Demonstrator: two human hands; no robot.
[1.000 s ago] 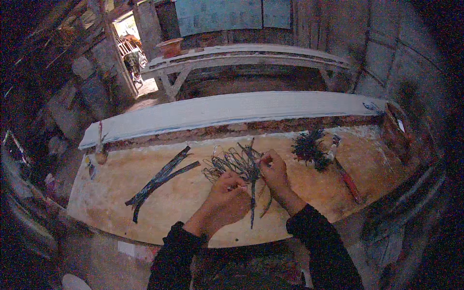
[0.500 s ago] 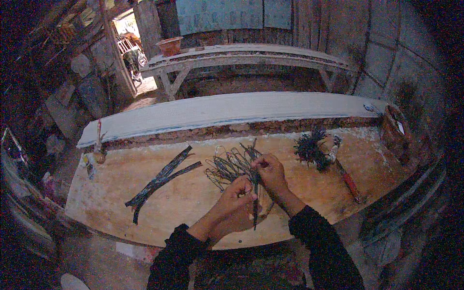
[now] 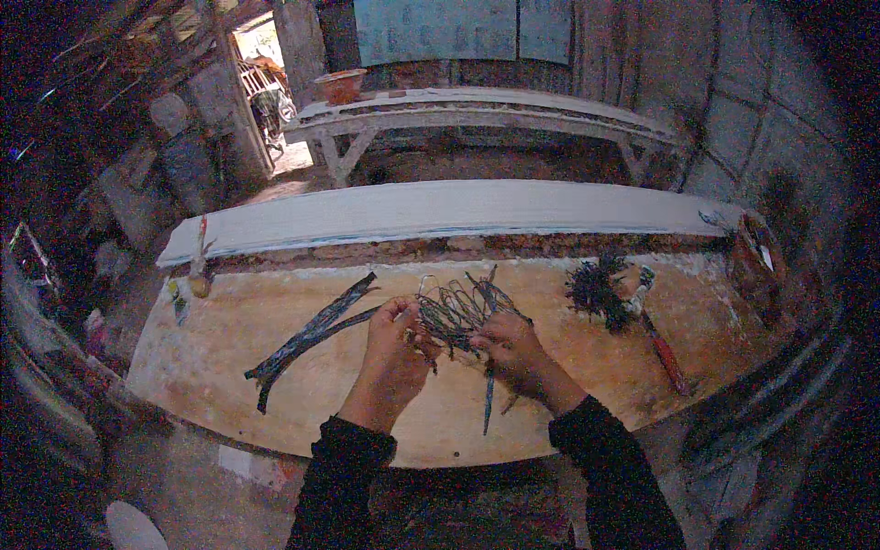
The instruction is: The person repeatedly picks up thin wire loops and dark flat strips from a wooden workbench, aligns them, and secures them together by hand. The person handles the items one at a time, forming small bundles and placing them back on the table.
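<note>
A tangled bundle of dark, thin looped strands (image 3: 451, 312), wire or cord, lies across the middle of the wooden board. My left hand (image 3: 392, 353) is closed at the bundle's left edge, fingers curled on the strands. Over its right part, my right hand (image 3: 520, 353) is closed on the same bundle. A narrow dark strip (image 3: 488, 403) sticks out below my right hand toward me. Left of my hands lie several long, flat dark strips (image 3: 307, 335), overlapping at their near end. What exactly sits between my fingertips is partly hidden.
A dark bristly tuft (image 3: 596, 291) and a red-handled tool (image 3: 662, 353) lie at the right. A brush-like tool (image 3: 199, 247) stands at the far left. Behind the wooden board (image 3: 220, 385) runs a long pale plank (image 3: 458, 206). A bucket-like container (image 3: 756, 243) stands at right; a reddish pot (image 3: 339, 87) sits on the back bench.
My left hand has moved left and up, from below the bundle to its left edge. My right hand has shifted slightly down and right. The whole view has shifted a little.
</note>
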